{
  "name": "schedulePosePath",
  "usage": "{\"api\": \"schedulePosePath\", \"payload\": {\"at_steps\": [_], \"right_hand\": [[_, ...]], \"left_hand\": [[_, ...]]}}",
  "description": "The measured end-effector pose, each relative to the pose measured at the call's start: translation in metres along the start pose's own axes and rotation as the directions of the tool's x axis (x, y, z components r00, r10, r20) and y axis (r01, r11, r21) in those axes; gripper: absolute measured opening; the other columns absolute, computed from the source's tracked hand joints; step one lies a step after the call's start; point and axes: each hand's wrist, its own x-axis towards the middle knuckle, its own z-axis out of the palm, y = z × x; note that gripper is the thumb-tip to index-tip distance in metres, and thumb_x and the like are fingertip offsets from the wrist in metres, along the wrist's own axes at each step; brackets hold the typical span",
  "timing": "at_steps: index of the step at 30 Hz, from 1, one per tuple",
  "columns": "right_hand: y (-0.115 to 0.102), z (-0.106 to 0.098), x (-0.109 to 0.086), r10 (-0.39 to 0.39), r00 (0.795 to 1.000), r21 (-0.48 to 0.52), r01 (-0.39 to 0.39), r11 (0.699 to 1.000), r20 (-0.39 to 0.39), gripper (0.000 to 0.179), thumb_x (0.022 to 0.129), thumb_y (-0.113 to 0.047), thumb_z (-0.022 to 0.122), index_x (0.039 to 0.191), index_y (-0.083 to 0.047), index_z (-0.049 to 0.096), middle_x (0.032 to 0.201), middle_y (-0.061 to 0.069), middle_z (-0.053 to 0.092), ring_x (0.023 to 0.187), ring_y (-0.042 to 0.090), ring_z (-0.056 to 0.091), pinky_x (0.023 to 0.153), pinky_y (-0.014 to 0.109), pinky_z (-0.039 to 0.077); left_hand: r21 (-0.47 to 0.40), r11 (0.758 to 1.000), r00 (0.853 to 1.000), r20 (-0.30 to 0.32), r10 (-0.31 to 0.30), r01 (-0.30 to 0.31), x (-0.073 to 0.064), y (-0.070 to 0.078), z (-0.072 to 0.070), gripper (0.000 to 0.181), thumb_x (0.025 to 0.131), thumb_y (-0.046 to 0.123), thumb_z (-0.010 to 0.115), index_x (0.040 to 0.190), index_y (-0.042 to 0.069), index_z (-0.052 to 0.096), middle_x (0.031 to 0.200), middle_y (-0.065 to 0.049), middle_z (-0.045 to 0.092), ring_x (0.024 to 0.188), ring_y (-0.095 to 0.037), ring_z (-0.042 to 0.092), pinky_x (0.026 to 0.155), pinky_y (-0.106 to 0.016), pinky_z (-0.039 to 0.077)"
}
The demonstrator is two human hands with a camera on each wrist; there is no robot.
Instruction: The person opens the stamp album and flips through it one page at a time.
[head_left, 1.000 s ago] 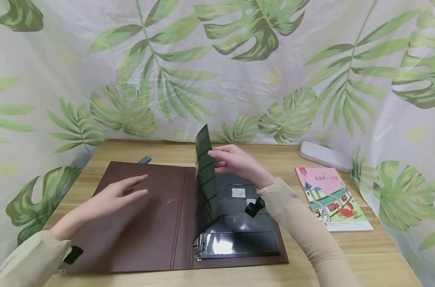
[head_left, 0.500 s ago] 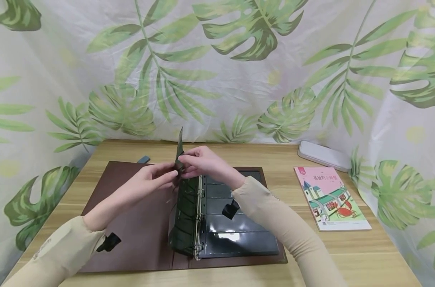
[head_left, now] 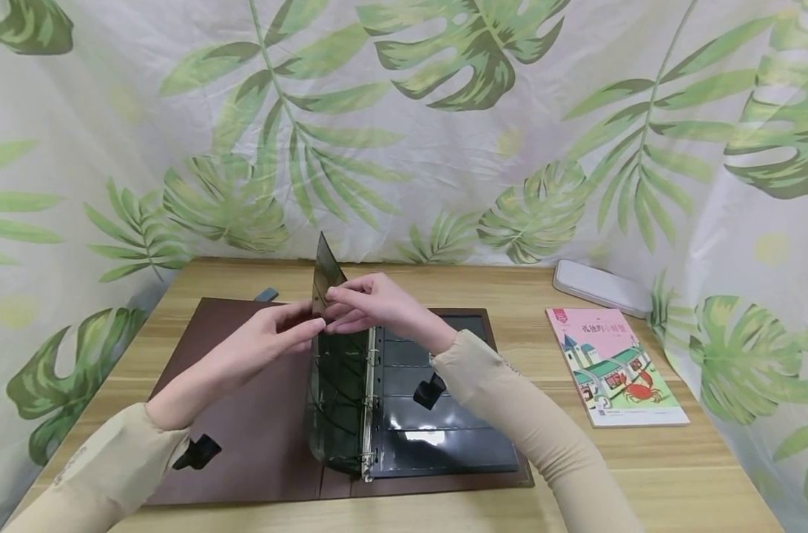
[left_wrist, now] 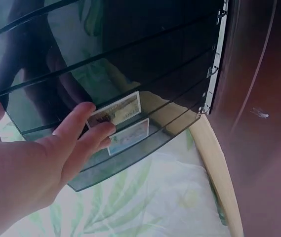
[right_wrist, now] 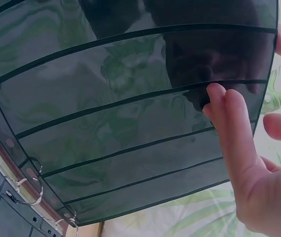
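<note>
A brown ring-binder stamp album (head_left: 271, 444) lies spread on the table. One dark pocket page (head_left: 340, 400) stands raised from its metal rings (head_left: 369, 403), bending to the left. My left hand (head_left: 257, 340) is at the page's outer edge. In the left wrist view its extended fingers touch the page over a stamp (left_wrist: 125, 108); a second stamp (left_wrist: 133, 137) sits in the pocket below. My right hand (head_left: 387, 307) is on the other face, where the right wrist view has straight fingers (right_wrist: 236, 133) against the page and the thumb apart from it.
More dark pocket pages (head_left: 444, 444) lie flat on the right cover. Farther right on the wooden table (head_left: 617, 466) are a pink picture book (head_left: 617, 370) and a white case (head_left: 600, 289). A small blue-grey object (head_left: 266, 295) sits behind the album. Leaf-print cloth (head_left: 404, 148) hangs behind.
The raised page has swung left, led by my right hand. My left hand has moved from above the left cover to the page. During the last half second the page leans slightly farther left.
</note>
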Motion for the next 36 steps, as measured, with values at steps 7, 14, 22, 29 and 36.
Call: {"api": "schedulePosePath", "payload": {"at_steps": [7, 14, 22, 29, 36], "right_hand": [[0.009, -0.018, -0.007, -0.014, 1.0, -0.036, 0.014, 0.999, 0.015, 0.041, 0.104, -0.023, 0.051, 0.131, 0.008, 0.055, 0.13, 0.031, 0.061, 0.092, 0.018, 0.075, 0.089, 0.035, 0.059], [0.038, -0.059, -0.018, 0.045, 0.994, -0.106, -0.056, 0.993, -0.103, 0.04, 0.103, -0.025, 0.054, 0.134, 0.0, 0.056, 0.132, 0.024, 0.063, 0.103, 0.024, 0.074, 0.097, 0.043, 0.055], [0.084, -0.109, -0.049, -0.043, 0.983, -0.542, -0.061, 0.838, -0.177, 0.041, 0.103, -0.02, 0.051, 0.137, 0.003, 0.054, 0.133, 0.025, 0.062, 0.124, 0.038, 0.061, 0.106, 0.048, 0.049], [0.121, -0.146, -0.073, -0.204, 0.962, -0.833, -0.041, 0.552, -0.182, 0.044, 0.1, -0.017, 0.056, 0.134, 0.01, 0.053, 0.129, 0.026, 0.064, 0.121, 0.039, 0.062, 0.102, 0.051, 0.049], [0.144, -0.171, -0.084, -0.173, 0.971, -0.905, -0.081, 0.418, -0.167, 0.058, 0.101, -0.024, 0.056, 0.145, 0.011, 0.041, 0.148, 0.031, 0.046, 0.138, 0.045, 0.045, 0.113, 0.055, 0.038]], "left_hand": [[-0.08, 0.992, 0.995, 0.003, -0.097, 0.097, -0.015, -0.008, -0.019, 0.075, 0.103, 0.039, 0.052, 0.158, 0.001, 0.018, 0.155, -0.017, 0.041, 0.139, -0.031, 0.046, 0.101, -0.021, 0.048], [-0.104, 0.986, 0.991, 0.011, -0.13, 0.13, -0.033, -0.041, -0.043, 0.075, 0.105, 0.03, 0.049, 0.157, -0.005, 0.008, 0.124, -0.007, 0.065, 0.098, -0.019, 0.065, 0.08, -0.013, 0.048], [-0.003, 0.984, 0.984, -0.005, -0.179, 0.179, -0.045, -0.096, -0.061, 0.073, 0.105, 0.021, 0.048, 0.155, -0.01, 0.004, 0.159, -0.038, 0.012, 0.146, -0.053, 0.014, 0.105, -0.028, 0.046], [0.015, 0.968, 0.967, -0.052, -0.251, 0.252, -0.056, -0.134, -0.062, 0.073, 0.104, 0.018, 0.049, 0.152, -0.017, 0.007, 0.152, -0.046, 0.019, 0.123, -0.009, 0.058, 0.094, -0.024, 0.053], [-0.098, 0.953, 0.955, -0.05, -0.291, 0.286, -0.059, -0.148, -0.058, 0.08, 0.104, 0.023, 0.051, 0.152, -0.018, 0.001, 0.154, -0.043, 0.016, 0.1, 0.021, 0.051, 0.09, -0.022, 0.056]]}}
